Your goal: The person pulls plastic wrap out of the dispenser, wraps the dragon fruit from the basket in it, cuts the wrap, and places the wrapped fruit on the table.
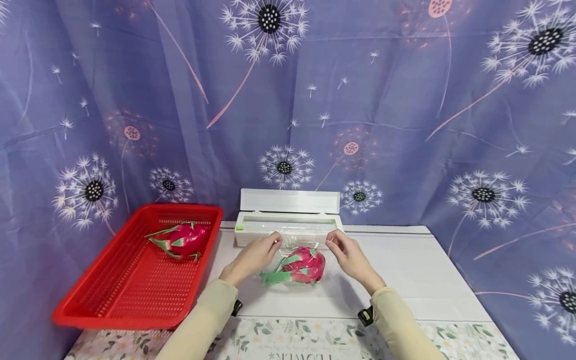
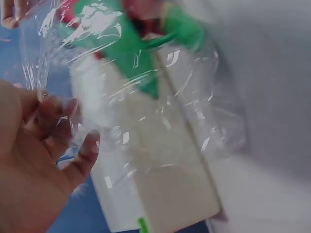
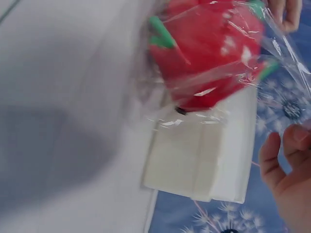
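Here, a dragon fruit (image 1: 302, 266) lies on the white desk (image 1: 405, 270) between two hands, under a sheet of cling film (image 1: 297, 241) drawn from the open white dispenser (image 1: 288, 220) just behind it. The left hand (image 1: 254, 257) pinches the film's edge at the fruit's left; the right hand (image 1: 348, 255) pinches it at the right, fingers curled. Both hands sit just beside the fruit, slightly beyond it toward the dispenser. Well to the left, a red basket (image 1: 130, 295) holds a second dragon fruit (image 1: 182, 240). A dandelion-print curtain (image 1: 405, 110) hangs behind.
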A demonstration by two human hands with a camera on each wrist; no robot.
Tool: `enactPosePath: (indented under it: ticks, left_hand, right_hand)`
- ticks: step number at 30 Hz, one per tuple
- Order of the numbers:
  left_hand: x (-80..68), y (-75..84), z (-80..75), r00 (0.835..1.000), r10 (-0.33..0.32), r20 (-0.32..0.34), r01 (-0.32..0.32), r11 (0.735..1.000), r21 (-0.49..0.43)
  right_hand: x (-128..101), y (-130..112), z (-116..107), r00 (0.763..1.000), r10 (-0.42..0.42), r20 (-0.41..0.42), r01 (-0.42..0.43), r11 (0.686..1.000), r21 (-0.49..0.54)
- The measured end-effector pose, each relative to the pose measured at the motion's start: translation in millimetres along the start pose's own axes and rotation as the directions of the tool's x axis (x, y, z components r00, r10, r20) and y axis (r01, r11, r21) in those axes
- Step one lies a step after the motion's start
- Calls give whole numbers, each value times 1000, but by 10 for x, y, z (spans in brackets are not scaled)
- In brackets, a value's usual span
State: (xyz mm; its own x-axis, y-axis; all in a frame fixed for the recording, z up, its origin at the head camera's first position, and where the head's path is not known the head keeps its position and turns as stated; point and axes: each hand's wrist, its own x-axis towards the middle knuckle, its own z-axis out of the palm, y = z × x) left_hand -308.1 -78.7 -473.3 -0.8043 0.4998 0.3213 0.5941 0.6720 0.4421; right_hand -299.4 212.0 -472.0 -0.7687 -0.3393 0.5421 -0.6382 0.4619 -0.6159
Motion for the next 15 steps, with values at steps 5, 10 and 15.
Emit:
enactPosePath:
  ticks: [5, 10, 15]
  left_hand:
    - [-88, -26, -189, 998, 60, 34, -58, 997, -45]
    - [-226, -128, -381, 996, 85, -1, -84, 994, 64]
    - [-301, -155, -540, 997, 22, -70, -20, 999, 34]
  right_hand:
    - [-46, -76, -115, 999, -39, -6, 39, 999, 17]
    - [-79, -75, -174, 995, -98, 3, 98, 995, -2]
    - [-136, -67, -316, 994, -50, 95, 46, 998, 48]
